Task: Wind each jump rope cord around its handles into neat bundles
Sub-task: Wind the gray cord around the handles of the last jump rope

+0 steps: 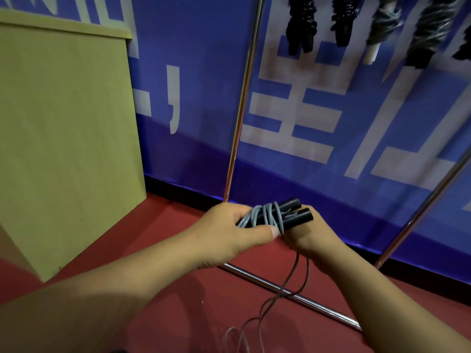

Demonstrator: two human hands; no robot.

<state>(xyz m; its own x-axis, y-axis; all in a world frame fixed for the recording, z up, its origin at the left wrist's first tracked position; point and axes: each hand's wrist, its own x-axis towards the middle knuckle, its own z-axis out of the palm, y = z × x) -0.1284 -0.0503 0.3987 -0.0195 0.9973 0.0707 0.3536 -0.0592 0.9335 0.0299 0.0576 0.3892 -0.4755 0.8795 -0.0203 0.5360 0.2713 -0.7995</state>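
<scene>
Two black jump rope handles (297,212) lie side by side in front of me, with several turns of grey cord (267,215) wound around them. My left hand (229,233) grips the handles' near end, its thumb pressing on the wound cord. My right hand (313,238) is under the handles' far end and holds the cord there; its fingers are mostly hidden. The loose rest of the cord (277,296) hangs from my right hand and trails in loops down to the red floor.
A chrome rack stands ahead, with an upright pole (242,105) and a floor bar (293,296). Several wound jump ropes (303,24) hang at the top right against a blue banner. A tan cabinet (66,138) fills the left.
</scene>
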